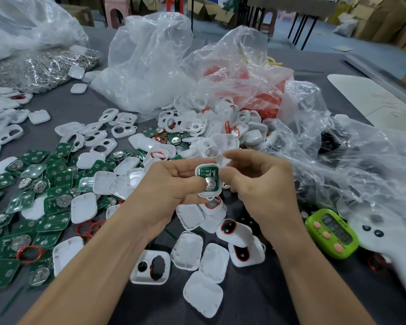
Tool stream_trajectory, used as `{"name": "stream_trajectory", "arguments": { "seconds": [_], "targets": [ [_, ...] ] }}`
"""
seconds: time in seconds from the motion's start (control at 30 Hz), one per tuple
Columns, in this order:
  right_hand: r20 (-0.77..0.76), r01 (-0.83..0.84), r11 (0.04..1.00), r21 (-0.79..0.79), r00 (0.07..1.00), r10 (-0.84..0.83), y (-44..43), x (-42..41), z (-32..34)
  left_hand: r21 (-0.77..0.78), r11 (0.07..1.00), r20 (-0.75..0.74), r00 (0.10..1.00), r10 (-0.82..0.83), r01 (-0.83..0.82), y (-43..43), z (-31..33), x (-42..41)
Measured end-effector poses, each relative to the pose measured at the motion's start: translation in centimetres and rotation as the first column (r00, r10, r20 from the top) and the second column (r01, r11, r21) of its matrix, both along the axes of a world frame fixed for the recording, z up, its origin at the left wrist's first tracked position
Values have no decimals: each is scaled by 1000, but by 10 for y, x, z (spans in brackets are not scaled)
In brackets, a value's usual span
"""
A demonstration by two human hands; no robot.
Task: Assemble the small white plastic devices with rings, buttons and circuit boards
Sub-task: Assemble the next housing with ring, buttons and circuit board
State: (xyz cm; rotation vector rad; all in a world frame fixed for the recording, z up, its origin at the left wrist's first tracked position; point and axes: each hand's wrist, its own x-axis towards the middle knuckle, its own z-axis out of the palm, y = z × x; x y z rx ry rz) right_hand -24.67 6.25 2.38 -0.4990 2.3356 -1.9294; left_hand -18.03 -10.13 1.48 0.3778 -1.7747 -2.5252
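cradling white shell [208, 196] open-side up in left grip [171, 184], pressing green circuit board [208, 174] home by thumb; pinching shell's edge with right grip [256, 184] to steady it; keeping spare covers [189, 250] close on worktop [256, 301].

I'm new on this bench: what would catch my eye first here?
In the middle, the left hand and right hand hold a white shell with a green circuit board seated in it. Loose green boards cover the left of the table, and crumpled clear bags rise behind, one showing red parts. A bright green timer lies at the right.
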Motion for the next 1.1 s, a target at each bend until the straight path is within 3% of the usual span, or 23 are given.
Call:
{"name": "stream_trajectory", "arguments": {
  "seconds": [0.1,0.37,0.73,1.1],
  "targets": [
    [165,-107,993,-48,980,113,-3,1,-2,-10,1000,-11,1000,-8,8,0,-1,1],
    [-33,-20,996,92,999,23,-5,7,-3,-50,997,-67,996,-57,54,-2,-4,2],
    [29,-37,999,25,999,36,-7,7,-2,-17,999,0,1000,-28,28,1,-2,1],
    [28,58,996,75,998,-60,-12,13,-1,-42,998,-21,998,54,-55,6,0,2]
  ]
}}
